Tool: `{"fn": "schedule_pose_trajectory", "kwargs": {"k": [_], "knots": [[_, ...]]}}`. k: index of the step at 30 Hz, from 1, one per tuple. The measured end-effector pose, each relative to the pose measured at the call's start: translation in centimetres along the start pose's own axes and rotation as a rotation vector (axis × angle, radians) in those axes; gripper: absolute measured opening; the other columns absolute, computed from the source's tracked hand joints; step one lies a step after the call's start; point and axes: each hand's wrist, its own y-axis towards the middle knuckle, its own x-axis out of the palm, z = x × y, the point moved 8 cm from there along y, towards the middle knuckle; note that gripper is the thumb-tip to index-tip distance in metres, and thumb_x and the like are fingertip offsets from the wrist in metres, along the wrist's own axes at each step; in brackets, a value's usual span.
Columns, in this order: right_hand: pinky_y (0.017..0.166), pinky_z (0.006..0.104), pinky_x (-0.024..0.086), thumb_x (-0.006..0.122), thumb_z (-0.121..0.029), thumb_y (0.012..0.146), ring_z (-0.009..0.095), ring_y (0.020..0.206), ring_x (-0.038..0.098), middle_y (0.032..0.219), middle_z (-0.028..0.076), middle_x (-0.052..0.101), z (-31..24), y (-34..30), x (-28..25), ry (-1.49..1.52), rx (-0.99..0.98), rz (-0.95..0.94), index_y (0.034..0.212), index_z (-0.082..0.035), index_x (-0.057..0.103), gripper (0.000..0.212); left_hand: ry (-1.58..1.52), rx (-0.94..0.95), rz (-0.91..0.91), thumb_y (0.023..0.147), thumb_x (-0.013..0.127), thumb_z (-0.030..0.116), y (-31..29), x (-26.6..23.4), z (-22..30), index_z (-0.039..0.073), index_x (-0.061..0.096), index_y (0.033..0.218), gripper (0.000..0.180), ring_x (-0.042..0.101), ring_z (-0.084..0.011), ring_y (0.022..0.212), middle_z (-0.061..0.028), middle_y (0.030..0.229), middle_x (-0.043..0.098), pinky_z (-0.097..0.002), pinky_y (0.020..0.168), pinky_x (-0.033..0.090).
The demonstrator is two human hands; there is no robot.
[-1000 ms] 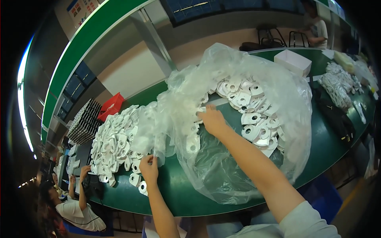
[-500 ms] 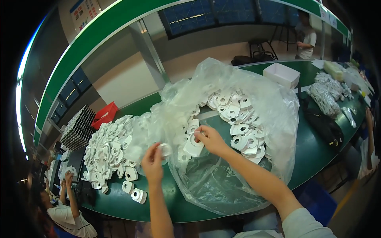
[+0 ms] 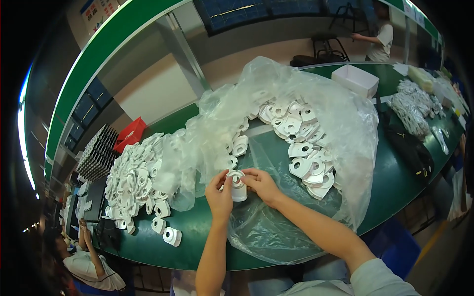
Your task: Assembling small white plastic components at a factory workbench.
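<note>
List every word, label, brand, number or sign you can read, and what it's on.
Wall poster, upper left: printed characters, some red; wording not copied here.
Pale strip, upper right: any print too small to read.
White pieces between left hand and right hand: no lettering visible.

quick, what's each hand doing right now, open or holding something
Left hand: closed, gripping a white, plastic-looking piece with a round hole.
Right hand: closed, gripping the same piece from its right.

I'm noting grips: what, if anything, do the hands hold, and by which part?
Left hand and right hand pinch a rounded white plastic-looking piece at its far, round-holed end.
</note>
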Motion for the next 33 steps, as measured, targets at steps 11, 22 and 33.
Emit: {"fn": "schedule_pose_trajectory", "kwargs": {"k": [11, 22, 33], "knots": [[0.071, 0.0225, 0.044, 0.052, -0.014, 0.092, 0.007, 0.078, 0.055, 0.087, 0.003, 0.062, -1.4, -0.5, -0.4, -0.224, -0.201, 0.051, 0.103, 0.001, 0.057, 0.019, -0.091, -0.063, -0.093, 0.08, 0.066, 0.001, -0.7, 0.4, 0.8, -0.002, 0.059, 0.096, 0.018, 0.061, -0.0099, 0.074, -0.0052, 0.086, 0.064, -0.0213, 0.066, 0.049], [0.067, 0.0206, 0.043, 0.053, -0.009, 0.091, 0.006, 0.076, 0.057, 0.085, 0.003, 0.064, -0.3, 0.0, -0.9, -0.133, -0.121, -0.014, 0.103, 0.002, 0.057, 0.017, 0.474, -0.04, 0.359, 0.081, 0.061, 0.012, 1.1, -13.7, 0.0, -0.003, 0.066, 0.088, 0.017, 0.061, -0.0175, 0.061, -0.0122, 0.075, 0.066, -0.0289, 0.059, 0.047], [0.066, 0.0193, 0.04, 0.051, -0.016, 0.093, 0.004, 0.073, 0.052, 0.081, -0.002, 0.061, 0.1, 0.0, -0.9, -0.196, -0.101, -0.011, 0.095, -0.001, 0.06, 0.018, 0.808, 0.29, 0.071, 0.076, 0.056, 0.004, 7.3, -6.8, -5.7, 0.0, 0.064, 0.097, 0.022, 0.062, -0.0367, 0.081, -0.0217, 0.085, 0.064, -0.0402, 0.072, 0.048]]}}
